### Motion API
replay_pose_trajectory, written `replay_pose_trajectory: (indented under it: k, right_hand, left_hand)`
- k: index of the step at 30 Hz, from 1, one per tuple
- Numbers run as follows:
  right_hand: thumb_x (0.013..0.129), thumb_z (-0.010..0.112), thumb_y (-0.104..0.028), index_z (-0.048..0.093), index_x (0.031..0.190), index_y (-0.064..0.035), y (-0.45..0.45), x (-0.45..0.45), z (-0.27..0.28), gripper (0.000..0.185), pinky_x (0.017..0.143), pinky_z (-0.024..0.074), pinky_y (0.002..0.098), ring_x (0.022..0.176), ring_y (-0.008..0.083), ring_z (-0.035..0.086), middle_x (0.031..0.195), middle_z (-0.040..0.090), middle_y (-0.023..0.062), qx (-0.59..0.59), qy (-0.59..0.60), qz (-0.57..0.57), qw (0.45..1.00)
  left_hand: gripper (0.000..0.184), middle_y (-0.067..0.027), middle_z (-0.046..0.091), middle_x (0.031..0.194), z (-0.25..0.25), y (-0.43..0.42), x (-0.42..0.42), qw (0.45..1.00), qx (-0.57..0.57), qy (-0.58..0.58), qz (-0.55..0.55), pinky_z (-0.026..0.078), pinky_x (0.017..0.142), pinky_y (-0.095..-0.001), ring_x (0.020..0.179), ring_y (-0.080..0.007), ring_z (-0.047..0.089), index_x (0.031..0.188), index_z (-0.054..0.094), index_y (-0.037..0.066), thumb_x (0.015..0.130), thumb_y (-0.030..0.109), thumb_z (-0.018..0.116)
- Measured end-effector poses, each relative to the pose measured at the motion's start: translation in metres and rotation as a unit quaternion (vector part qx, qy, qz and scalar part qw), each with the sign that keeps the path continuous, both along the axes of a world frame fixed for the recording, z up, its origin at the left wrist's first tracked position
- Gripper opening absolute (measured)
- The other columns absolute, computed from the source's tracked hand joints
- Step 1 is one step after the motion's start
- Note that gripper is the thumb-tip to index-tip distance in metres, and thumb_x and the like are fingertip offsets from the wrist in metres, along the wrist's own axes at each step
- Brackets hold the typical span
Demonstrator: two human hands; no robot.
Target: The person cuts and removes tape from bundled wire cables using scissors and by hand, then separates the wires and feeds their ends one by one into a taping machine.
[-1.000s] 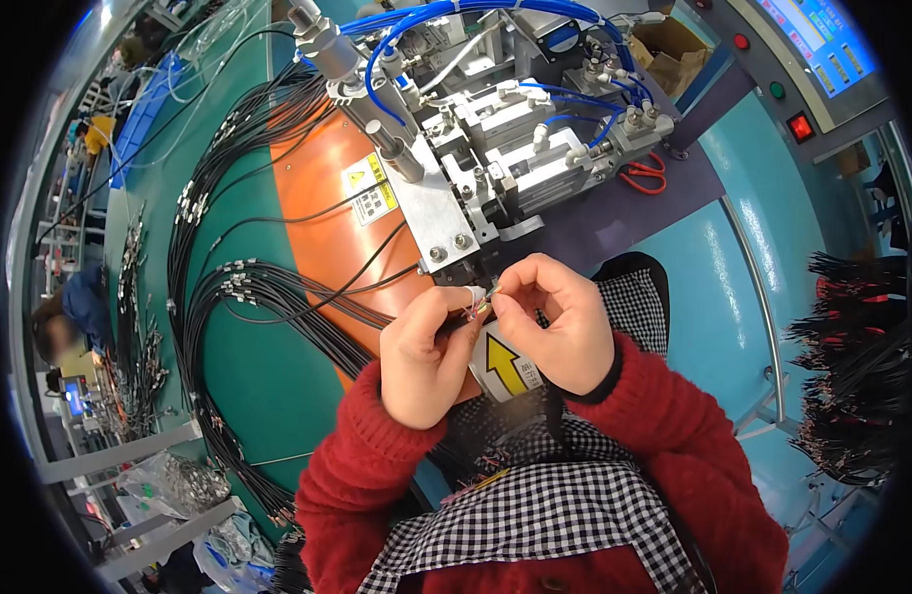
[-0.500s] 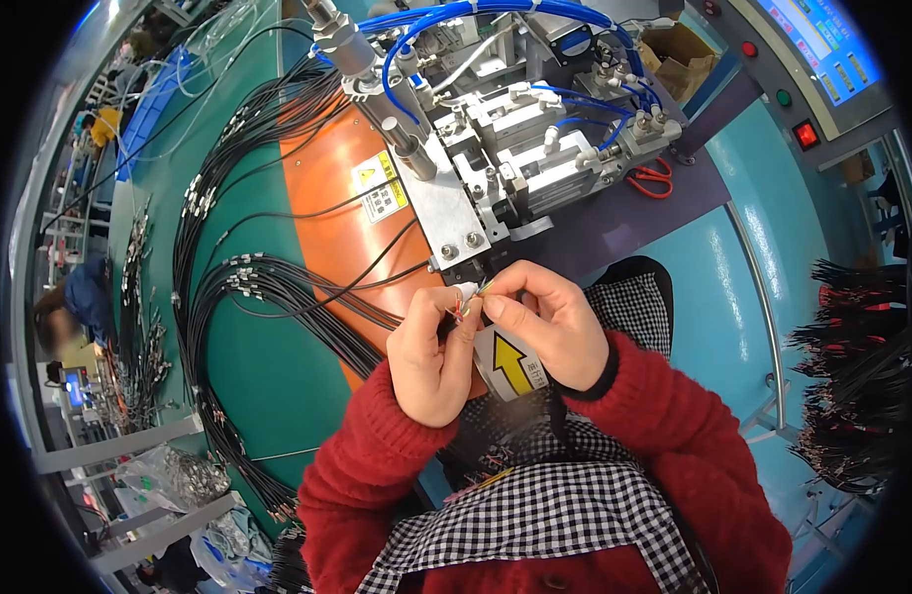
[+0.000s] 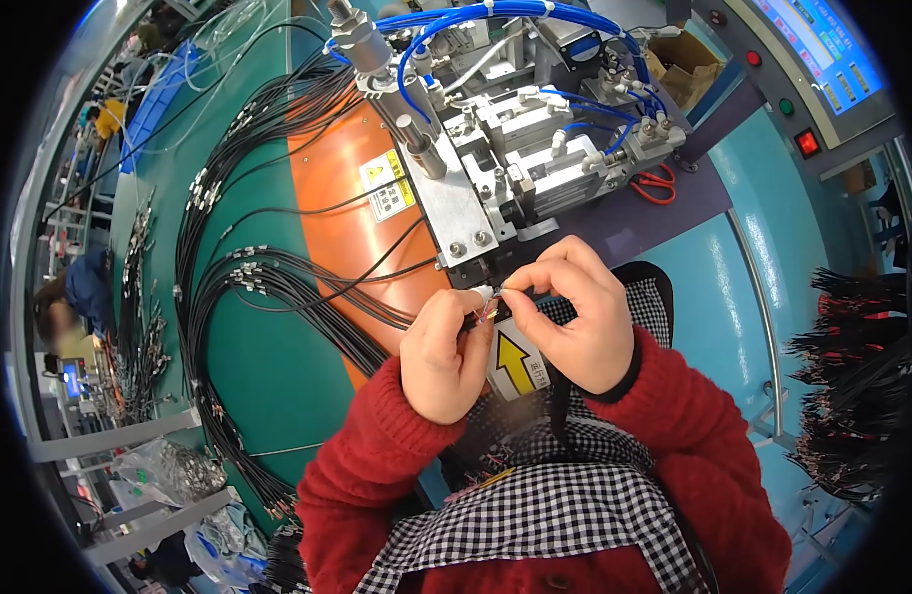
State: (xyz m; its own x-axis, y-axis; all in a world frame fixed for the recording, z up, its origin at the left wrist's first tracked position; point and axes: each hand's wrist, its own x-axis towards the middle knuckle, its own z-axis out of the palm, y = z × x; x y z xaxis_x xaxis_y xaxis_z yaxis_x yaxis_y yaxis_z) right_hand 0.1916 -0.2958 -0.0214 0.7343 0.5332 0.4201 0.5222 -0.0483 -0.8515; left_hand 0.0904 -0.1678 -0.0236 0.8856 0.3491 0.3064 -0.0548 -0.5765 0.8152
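Observation:
My left hand (image 3: 442, 354) is closed in a pinch on a small white connector (image 3: 487, 293), just below the front corner of the machine's metal plate (image 3: 468, 220). Thin coloured wires (image 3: 491, 313), some of them red, stick out beside its fingertips. Close against it, my right hand (image 3: 578, 315) pinches what looks like one thin wire at the connector; the fingers hide most of it. Under both hands lies a plate with a yellow arrow (image 3: 513, 362).
A pneumatic machine (image 3: 545, 148) with blue hoses stands ahead. Bundled black cables (image 3: 194, 287) curve over the green table (image 3: 268, 396) and orange cover (image 3: 327, 168). Red-handled scissors (image 3: 654, 184) lie right of the machine. More cables (image 3: 852, 386) hang at far right, below a control screen (image 3: 822, 49).
Both hands have shifted slightly right in view, along with the connector. My right hand's fingers have turned and now pinch closer at the connector's end. The machine also sits slightly further right in view.

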Motion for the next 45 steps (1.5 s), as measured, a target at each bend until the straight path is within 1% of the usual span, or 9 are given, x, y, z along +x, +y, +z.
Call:
replay_pose_trajectory:
  k: [6, 10, 15, 26, 30, 31, 35, 40, 45]
  right_hand:
    - [0.073, 0.069, 0.002, 0.065, 0.084, -0.0039, -0.003, 0.007, -0.001, 0.012, 0.06, 0.0405, 0.0212, 0.066, 0.0119, 0.047, 0.081, 0.052, 0.0017, -0.003, 0.078, 0.041, 0.996]
    - [0.073, 0.068, 0.002, 0.065, 0.082, -0.004, -0.008, 0.02, -0.001, 0.011, 0.059, 0.04, 0.0206, 0.064, 0.0106, 0.046, 0.081, 0.053, 0.0012, 0.02, 0.353, 0.149, 0.924]
    - [0.074, 0.067, 0.006, 0.065, 0.08, -0.0036, -0.015, 0.019, 0.011, 0.011, 0.06, 0.0361, 0.0163, 0.067, 0.0072, 0.043, 0.083, 0.053, -0.0003, -0.016, 0.155, 0.122, 0.98]
    - [0.076, 0.068, 0.0, 0.065, 0.082, -0.0045, -0.009, 0.013, 0.001, 0.009, 0.059, 0.0392, 0.0196, 0.066, 0.0099, 0.046, 0.082, 0.053, 0.0002, -0.011, 0.139, 0.095, 0.986]
    - [0.079, 0.065, -0.002, 0.064, 0.083, -0.0047, -0.014, 0.042, -0.004, 0.005, 0.058, 0.0387, 0.0201, 0.064, 0.0102, 0.044, 0.083, 0.054, 0.0004, -0.035, 0.452, 0.285, 0.845]
    - [0.079, 0.065, -0.002, 0.064, 0.083, -0.0047, -0.014, 0.046, -0.003, 0.005, 0.058, 0.0387, 0.0201, 0.064, 0.0102, 0.044, 0.083, 0.054, 0.0004, -0.033, 0.452, 0.283, 0.845]
    - [0.08, 0.065, -0.002, 0.064, 0.085, -0.0059, -0.012, 0.055, 0.004, 0.006, 0.063, 0.0378, 0.0205, 0.067, 0.0107, 0.045, 0.082, 0.057, 0.0011, -0.052, 0.094, 0.316, 0.943]
    - [0.08, 0.065, -0.002, 0.064, 0.084, -0.006, -0.011, 0.037, 0.007, 0.006, 0.063, 0.0396, 0.0224, 0.066, 0.0119, 0.047, 0.081, 0.058, 0.0012, -0.04, 0.121, 0.186, 0.974]
    - [0.08, 0.064, -0.001, 0.063, 0.084, -0.0057, -0.016, 0.021, 0.009, 0.006, 0.062, 0.04, 0.0217, 0.065, 0.0114, 0.047, 0.079, 0.058, 0.0007, -0.054, 0.144, 0.15, 0.977]
  left_hand:
    - [0.026, -0.0098, 0.058, 0.081, -0.001, 0.0, 0.001, 1.0, -0.002, -0.021, -0.01, 0.044, 0.059, -0.0275, 0.066, -0.0205, 0.051, 0.095, 0.059, -0.001, 0.071, -0.011, 0.062]
    - [0.026, -0.0089, 0.058, 0.08, 0.001, 0.004, 0.002, 0.998, 0.035, -0.034, -0.041, 0.043, 0.058, -0.0268, 0.065, -0.0198, 0.051, 0.094, 0.06, -0.001, 0.07, -0.011, 0.062]
    - [0.027, -0.0084, 0.059, 0.08, 0.002, 0.003, 0.001, 1.0, 0.005, -0.003, -0.025, 0.042, 0.057, -0.0258, 0.064, -0.019, 0.051, 0.094, 0.06, -0.001, 0.069, -0.011, 0.063]
    - [0.027, -0.0069, 0.059, 0.078, -0.001, 0.005, 0.002, 0.999, 0.01, -0.035, -0.03, 0.041, 0.054, -0.0241, 0.061, -0.0169, 0.049, 0.094, 0.061, -0.001, 0.07, -0.011, 0.064]
    - [0.026, -0.0054, 0.06, 0.076, 0.004, 0.01, 0.002, 0.996, -0.016, 0.002, -0.091, 0.04, 0.054, -0.0221, 0.059, -0.0137, 0.05, 0.096, 0.062, -0.001, 0.072, -0.01, 0.066]
    - [0.026, -0.0054, 0.06, 0.076, 0.005, 0.011, 0.002, 0.996, -0.015, 0.002, -0.093, 0.04, 0.054, -0.0221, 0.059, -0.0137, 0.05, 0.096, 0.062, -0.001, 0.072, -0.01, 0.066]
    - [0.02, -0.004, 0.063, 0.074, 0.007, 0.017, 0.001, 0.985, -0.095, 0.073, -0.124, 0.04, 0.055, -0.0192, 0.061, -0.01, 0.052, 0.096, 0.063, -0.001, 0.077, -0.007, 0.065]
    - [0.013, -0.0041, 0.065, 0.075, 0.01, 0.009, 0.003, 0.946, -0.311, 0.072, -0.056, 0.042, 0.058, -0.0178, 0.064, -0.0083, 0.054, 0.095, 0.063, -0.001, 0.083, -0.005, 0.063]
    - [0.01, -0.0039, 0.065, 0.076, 0.008, 0.009, 0.004, 0.951, -0.299, 0.05, -0.059, 0.043, 0.061, -0.0173, 0.066, -0.0082, 0.055, 0.095, 0.064, -0.001, 0.086, -0.003, 0.061]
